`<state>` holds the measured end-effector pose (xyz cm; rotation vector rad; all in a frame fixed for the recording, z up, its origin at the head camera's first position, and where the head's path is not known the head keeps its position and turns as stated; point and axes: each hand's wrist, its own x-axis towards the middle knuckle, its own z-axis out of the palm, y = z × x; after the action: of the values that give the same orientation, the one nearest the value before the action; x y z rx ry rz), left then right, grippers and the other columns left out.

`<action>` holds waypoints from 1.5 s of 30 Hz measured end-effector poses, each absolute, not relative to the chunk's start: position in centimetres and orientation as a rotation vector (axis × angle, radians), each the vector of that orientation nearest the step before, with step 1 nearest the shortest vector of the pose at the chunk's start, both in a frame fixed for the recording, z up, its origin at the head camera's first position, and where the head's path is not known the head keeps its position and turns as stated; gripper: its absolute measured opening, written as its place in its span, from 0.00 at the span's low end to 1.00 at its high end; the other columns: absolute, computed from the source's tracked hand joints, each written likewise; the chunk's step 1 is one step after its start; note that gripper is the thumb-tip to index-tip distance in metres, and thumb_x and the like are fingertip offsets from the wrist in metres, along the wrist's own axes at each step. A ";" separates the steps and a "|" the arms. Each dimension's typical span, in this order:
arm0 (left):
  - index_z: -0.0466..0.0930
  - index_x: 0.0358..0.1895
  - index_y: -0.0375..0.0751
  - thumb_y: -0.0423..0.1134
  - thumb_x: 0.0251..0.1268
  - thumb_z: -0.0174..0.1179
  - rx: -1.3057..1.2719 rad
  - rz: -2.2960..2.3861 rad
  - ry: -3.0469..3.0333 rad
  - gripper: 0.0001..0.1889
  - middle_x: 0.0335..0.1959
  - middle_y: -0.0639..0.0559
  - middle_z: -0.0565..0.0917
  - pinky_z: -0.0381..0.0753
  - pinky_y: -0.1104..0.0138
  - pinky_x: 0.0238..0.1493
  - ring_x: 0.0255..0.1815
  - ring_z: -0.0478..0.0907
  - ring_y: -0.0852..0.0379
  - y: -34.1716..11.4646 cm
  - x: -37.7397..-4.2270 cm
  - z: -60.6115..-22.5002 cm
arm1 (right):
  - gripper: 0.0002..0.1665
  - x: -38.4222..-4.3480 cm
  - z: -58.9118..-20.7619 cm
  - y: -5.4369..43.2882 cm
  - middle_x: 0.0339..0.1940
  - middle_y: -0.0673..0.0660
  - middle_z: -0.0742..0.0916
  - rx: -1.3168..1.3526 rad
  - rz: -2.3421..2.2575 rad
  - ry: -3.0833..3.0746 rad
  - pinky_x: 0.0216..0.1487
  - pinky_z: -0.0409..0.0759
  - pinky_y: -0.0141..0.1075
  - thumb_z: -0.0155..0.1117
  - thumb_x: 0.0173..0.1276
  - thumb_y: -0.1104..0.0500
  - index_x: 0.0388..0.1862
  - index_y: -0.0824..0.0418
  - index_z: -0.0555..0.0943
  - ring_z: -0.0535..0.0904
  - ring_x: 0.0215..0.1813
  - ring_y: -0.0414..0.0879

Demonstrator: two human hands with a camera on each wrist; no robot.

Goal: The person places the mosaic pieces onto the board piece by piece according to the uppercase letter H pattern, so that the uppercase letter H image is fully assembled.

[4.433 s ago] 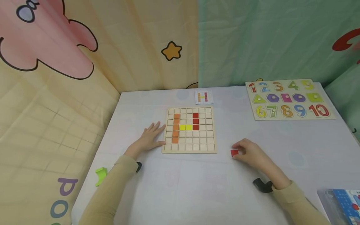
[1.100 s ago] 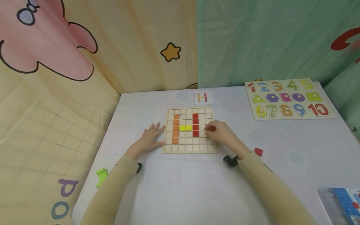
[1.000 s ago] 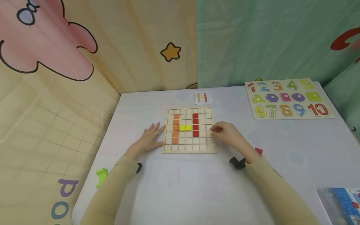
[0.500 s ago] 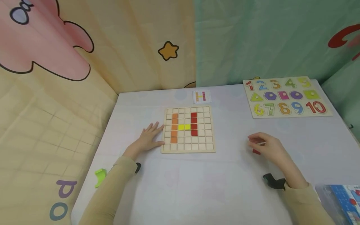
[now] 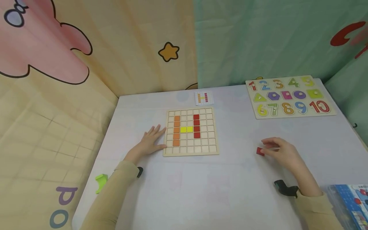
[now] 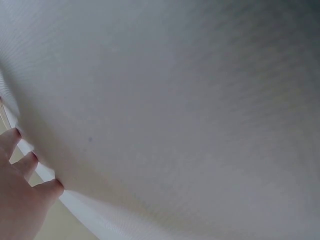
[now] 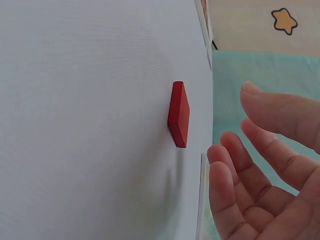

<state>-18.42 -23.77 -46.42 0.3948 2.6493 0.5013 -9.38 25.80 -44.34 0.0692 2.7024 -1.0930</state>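
Observation:
A wooden grid board (image 5: 191, 150) lies on the table in the head view. On it, orange tiles (image 5: 176, 130) form a left column, two yellow tiles (image 5: 186, 129) a short bar, and red tiles (image 5: 196, 126) a right column. My left hand (image 5: 148, 142) lies with spread fingers at the board's left edge; the left wrist view catches only its fingers (image 6: 48, 190). To the right, my right hand (image 5: 281, 152) hovers by a loose red tile (image 5: 260, 151). In the right wrist view the thumb and fingers stand parted, with a gap to the tile (image 7: 179, 116).
Behind the board lies a small pattern card (image 5: 204, 98). A number-and-shape puzzle board (image 5: 290, 97) sits at the back right. A light green arch-shaped piece (image 5: 101, 182) is by the left forearm. A blue-covered box (image 5: 349, 204) stands at the front right.
The right hand earlier pinched a red tile beside the board; a fourth red tile then appeared in the right column. Since then this hand has moved right to the loose tile. Left hand stays.

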 end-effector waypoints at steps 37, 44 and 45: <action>0.48 0.80 0.50 0.55 0.65 0.63 0.391 0.485 2.647 0.46 0.82 0.41 0.41 0.31 0.36 0.76 0.81 0.31 0.36 -23.7 -18.5 -46.1 | 0.16 -10.2 -45.9 24.0 0.40 0.65 0.85 0.044 -0.988 2.745 0.43 0.81 0.48 0.71 0.63 0.60 0.46 0.68 0.80 0.80 0.42 0.56; 0.48 0.80 0.50 0.56 0.65 0.62 0.385 0.498 2.641 0.46 0.82 0.41 0.41 0.31 0.36 0.76 0.81 0.31 0.36 -23.7 -18.5 -46.2 | 0.14 -12.5 -44.9 20.7 0.37 0.60 0.87 -0.010 -1.148 2.675 0.39 0.79 0.36 0.72 0.63 0.58 0.43 0.64 0.81 0.81 0.40 0.49; 0.48 0.80 0.50 0.56 0.65 0.62 0.384 0.499 2.639 0.46 0.82 0.41 0.41 0.31 0.36 0.76 0.81 0.31 0.36 -23.7 -18.5 -46.2 | 0.13 -12.9 -44.8 20.0 0.36 0.59 0.87 -0.023 -1.177 2.655 0.38 0.79 0.35 0.72 0.62 0.58 0.42 0.64 0.82 0.81 0.39 0.49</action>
<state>-18.46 -23.70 -46.23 0.3841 2.6389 0.4986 -12.93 19.97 -44.77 -0.0233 2.6555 -1.1774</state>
